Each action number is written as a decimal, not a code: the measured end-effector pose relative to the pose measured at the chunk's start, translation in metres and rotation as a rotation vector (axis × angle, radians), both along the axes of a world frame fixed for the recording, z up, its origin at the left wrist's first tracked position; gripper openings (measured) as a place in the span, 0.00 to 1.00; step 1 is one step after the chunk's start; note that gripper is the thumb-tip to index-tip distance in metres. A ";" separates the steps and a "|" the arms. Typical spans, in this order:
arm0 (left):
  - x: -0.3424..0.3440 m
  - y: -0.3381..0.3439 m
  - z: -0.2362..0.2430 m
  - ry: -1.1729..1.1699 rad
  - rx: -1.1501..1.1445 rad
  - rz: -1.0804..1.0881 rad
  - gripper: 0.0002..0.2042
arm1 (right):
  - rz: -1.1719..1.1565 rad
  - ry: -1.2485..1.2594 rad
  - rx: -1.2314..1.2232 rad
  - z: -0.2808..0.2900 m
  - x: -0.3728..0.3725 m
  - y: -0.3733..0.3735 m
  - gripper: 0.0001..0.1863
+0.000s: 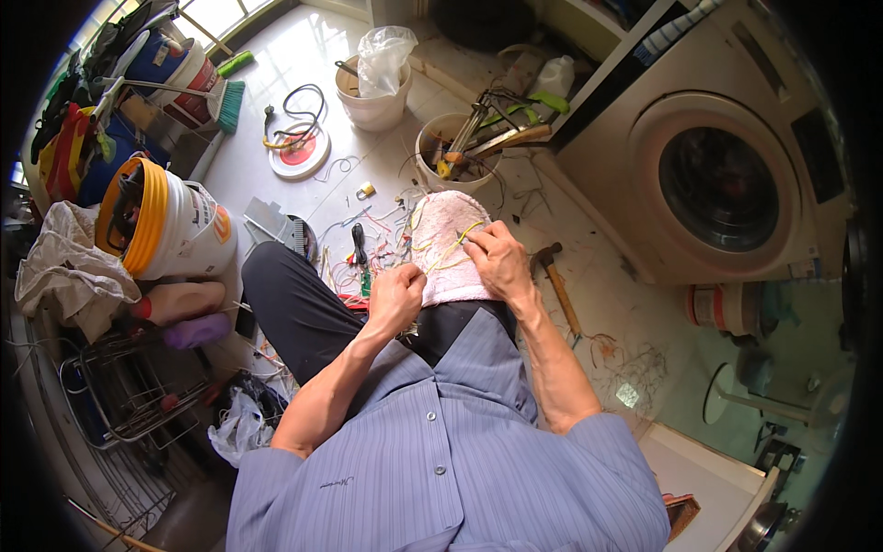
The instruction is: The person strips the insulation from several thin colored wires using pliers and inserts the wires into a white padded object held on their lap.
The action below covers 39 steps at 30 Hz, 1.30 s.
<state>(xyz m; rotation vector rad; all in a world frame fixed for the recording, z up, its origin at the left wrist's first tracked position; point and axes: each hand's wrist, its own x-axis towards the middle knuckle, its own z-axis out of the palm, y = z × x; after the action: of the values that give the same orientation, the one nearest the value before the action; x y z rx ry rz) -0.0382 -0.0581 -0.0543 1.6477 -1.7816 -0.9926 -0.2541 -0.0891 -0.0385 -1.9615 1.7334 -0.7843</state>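
Note:
A pink towel is draped over my right knee, and thin wires lie across it. In a pinch at the towel's right side, my right hand holds a yellow-green wire, whose end sticks out past the fingertips. My left hand is closed at the towel's lower left edge; what its fingers hold is hidden. Pale wire runs over the towel between the two hands. Left of the towel, a black coiled cable and many loose wire scraps lie on the floor.
A hammer lies right of my knee. Ahead stand a tool bucket and a white bucket with a plastic bag. A washing machine is at the right. On the left are a yellow-rimmed bucket and a wire rack.

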 end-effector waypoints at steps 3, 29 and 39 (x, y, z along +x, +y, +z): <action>0.009 0.011 0.017 0.035 0.042 0.028 0.10 | -0.009 -0.013 -0.006 0.000 -0.001 0.002 0.11; 0.023 0.055 0.056 0.928 0.354 0.239 0.10 | 0.027 -0.961 0.560 0.049 0.084 0.029 0.09; 0.057 0.029 0.064 0.911 0.411 0.175 0.12 | 0.260 -0.951 0.810 0.045 0.081 0.035 0.08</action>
<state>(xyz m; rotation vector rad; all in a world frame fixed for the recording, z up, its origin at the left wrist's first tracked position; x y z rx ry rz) 0.0187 -0.0293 0.0097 1.1940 -0.8492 -1.7333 -0.1732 -0.0545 0.0063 -0.9623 0.9429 -0.6106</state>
